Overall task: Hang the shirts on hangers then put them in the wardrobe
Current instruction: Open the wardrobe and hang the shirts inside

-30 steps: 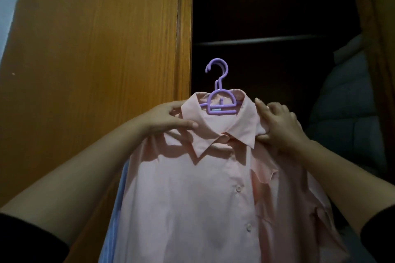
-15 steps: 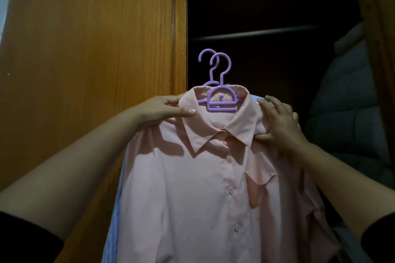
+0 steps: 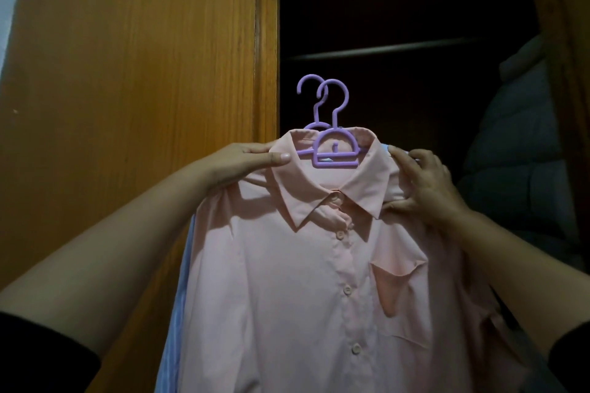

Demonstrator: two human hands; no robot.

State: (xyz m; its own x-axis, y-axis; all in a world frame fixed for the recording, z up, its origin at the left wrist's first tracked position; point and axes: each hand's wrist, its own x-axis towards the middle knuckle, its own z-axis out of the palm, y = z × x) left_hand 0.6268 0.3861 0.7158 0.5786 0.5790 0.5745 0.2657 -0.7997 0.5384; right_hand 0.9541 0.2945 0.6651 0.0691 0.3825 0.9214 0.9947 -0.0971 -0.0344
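Both hands, left hand point(image 3: 245, 161) and right hand point(image 3: 424, 185), grip the pale pink buttoned shirt point(image 3: 303, 281) at its shoulders, on a lilac plastic hanger point(image 3: 335, 153).

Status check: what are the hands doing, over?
Left hand and right hand grip pink shirt shoulders. Two purple hangers below rail, not hooked. Path open.

Between the fingers point(image 3: 412, 166) of both hands hangs a pink shirt point(image 3: 303, 281) of thin, smooth matt cloth with small glossy buttons. Just above them, two lilac hangers point(image 3: 333, 150) look like smooth plastic. Left of them, the wardrobe door point(image 3: 143, 73) is varnished wood, grain showing. Up behind, a rail point(image 3: 383, 49) gleams dully like metal.
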